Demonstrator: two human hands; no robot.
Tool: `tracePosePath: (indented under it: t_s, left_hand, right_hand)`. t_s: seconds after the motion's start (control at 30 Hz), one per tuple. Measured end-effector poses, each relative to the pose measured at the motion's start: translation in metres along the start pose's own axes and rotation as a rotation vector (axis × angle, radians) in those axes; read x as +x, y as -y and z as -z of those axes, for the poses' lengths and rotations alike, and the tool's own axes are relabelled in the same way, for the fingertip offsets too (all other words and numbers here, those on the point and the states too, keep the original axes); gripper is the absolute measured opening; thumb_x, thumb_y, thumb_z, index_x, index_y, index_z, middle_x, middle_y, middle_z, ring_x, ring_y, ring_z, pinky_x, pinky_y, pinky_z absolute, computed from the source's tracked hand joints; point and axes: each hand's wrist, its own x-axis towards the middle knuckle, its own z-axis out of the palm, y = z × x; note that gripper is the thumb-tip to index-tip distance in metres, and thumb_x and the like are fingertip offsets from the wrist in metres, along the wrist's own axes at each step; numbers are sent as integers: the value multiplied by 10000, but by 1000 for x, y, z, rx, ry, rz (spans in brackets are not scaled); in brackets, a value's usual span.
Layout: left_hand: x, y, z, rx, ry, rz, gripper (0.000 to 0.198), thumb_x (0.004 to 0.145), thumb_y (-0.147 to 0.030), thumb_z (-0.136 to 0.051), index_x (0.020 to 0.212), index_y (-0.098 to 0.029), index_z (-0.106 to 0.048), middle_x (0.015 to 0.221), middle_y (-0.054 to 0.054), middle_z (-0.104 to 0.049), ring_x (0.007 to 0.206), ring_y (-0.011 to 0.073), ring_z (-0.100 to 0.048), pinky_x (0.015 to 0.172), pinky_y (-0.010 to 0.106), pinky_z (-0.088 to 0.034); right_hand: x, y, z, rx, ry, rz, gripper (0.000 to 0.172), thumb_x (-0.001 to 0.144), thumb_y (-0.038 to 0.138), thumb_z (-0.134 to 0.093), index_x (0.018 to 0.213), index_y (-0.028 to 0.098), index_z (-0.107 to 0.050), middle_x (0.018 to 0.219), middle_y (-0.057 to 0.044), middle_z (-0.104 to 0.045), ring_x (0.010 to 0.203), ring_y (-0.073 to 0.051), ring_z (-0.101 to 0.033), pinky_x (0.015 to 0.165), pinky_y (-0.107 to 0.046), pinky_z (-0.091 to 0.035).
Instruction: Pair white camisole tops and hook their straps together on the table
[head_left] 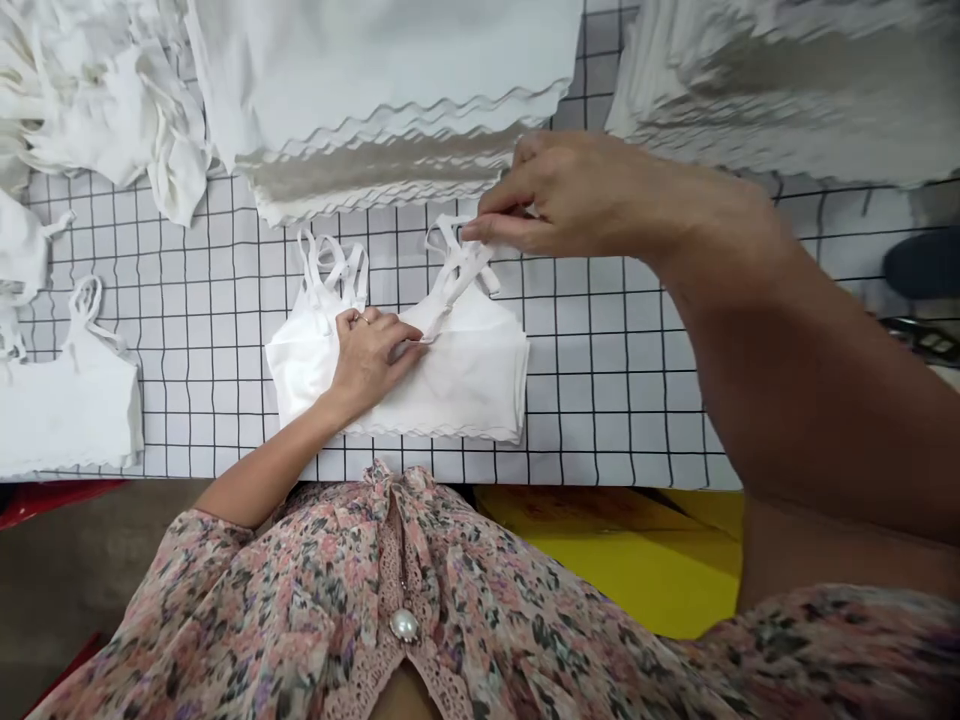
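White, black-gridded counter (202, 340) is carrying several stacks of white fabric: a wavy-edged white fabric stack (390, 60) is lying behind the work, a second layered white fabric stack (787, 100) is sitting upper right, and a crumpled white cloth pile (112, 110) is spreading upper left. Layered white strappy cropped tops (469, 380) are lying flat near the counter's front edge, under and just right of the left hand (373, 355). Left hand is resting palm down across them, fingers bent, thumb and index coming close together at the upper edge; cannot tell if they are pinching or only pressing. Right hand (559, 195) is pinching a thin white fabric strap (466, 262) between closed thumb and index, above the tops' right side. Loose white straps (330, 270) are standing out beyond the left hand. Another white strappy top stack (67, 410) is lying far left.
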Motion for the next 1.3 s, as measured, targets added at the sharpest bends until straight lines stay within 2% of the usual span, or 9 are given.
tracePosePath:
  t_s: [0.13, 0.27, 0.4, 0.57, 0.7, 0.83, 1.0, 1.17, 1.3]
  left_hand:
    - [-1, 1, -3, 35, -52, -6, 242, 948, -367, -791, 1145, -252, -707, 994, 17, -787, 976, 236, -646, 1011, 435, -350]
    - [3, 1, -2, 53, -87, -23, 342, 904, -386, -853, 1158, -246, -671, 1042, 28, -768, 1005, 243, -669, 1025, 438, -403]
    - [-10, 2, 32, 87, -197, -95, 422, 909, -423, -850, 1230, -251, -635, 1231, 84, -731, 1208, 279, -680, 1108, 486, -460]
    - [-64, 14, 72, 173, -143, -196, 346, 1037, -331, -682, 1367, -295, -584, 1351, 96, -723, 1418, 289, -644, 1307, 575, -376]
    - [-88, 29, 53, 264, -31, -209, 803, 1056, -508, -622, 1701, -236, -229, 1680, 197, -491, 1619, 363, -425, 1331, 624, -349]
    - [-86, 37, 36, 305, 22, -211, 937, 1063, -586, -568, 1754, -213, -57, 1772, 189, -337, 1687, 353, -268, 1376, 595, -269]
    - [-87, 36, 37, 308, 37, -197, 898, 1087, -571, -517, 1762, -215, -43, 1799, 168, -271, 1711, 323, -179, 1417, 577, -148]
    - [-87, 40, 34, 320, 129, -151, 704, 1127, -432, -421, 1749, -208, -180, 1824, 126, -198, 1723, 313, -91, 1416, 584, -129]
    - [-77, 26, 23, 312, 131, -182, 698, 1115, -393, -402, 1740, -160, -197, 1834, 126, -141, 1729, 281, -12, 1427, 550, -74]
  right_hand:
    - [19, -6, 3, -135, 246, -29, 624, 981, 743, -612, 621, 234, -642, 584, -56, -573, 831, -230, -607, 740, -435, -493]
    - [17, 0, -7, -56, 78, -74, 493, 948, 646, -698, 644, 265, -626, 663, -49, -624, 773, -233, -601, 758, -458, -527]
    - [-41, 34, -23, -94, -266, -219, 367, 1016, 578, -597, 797, 292, -670, 850, -70, -695, 823, -249, -599, 798, -468, -532]
    - [-140, 82, -61, -237, -392, -434, 587, 965, 699, -622, 646, 229, -477, 596, -38, -516, 763, -247, -500, 808, -497, -495]
    - [-161, 90, -87, -266, -299, -554, 369, 1006, 423, -558, 711, 221, -468, 716, -65, -592, 879, -293, -538, 948, -634, -449]
    - [-157, 94, -85, -248, -257, -710, 259, 966, 283, -526, 735, 232, -421, 800, -100, -609, 969, -318, -542, 988, -634, -449]
    - [-160, 108, -85, -218, -197, -710, 325, 970, 372, -566, 728, 233, -400, 791, -89, -609, 1029, -336, -530, 1106, -787, -317]
    - [-162, 117, -86, -210, -171, -822, 204, 968, 300, -516, 790, 207, -551, 879, -140, -675, 1086, -374, -574, 1093, -737, -401]
    - [-144, 147, -92, -290, -195, -664, 477, 1060, 393, -418, 1367, 101, -638, 1397, -235, -661, 1396, -406, -520, 1286, -710, -234]
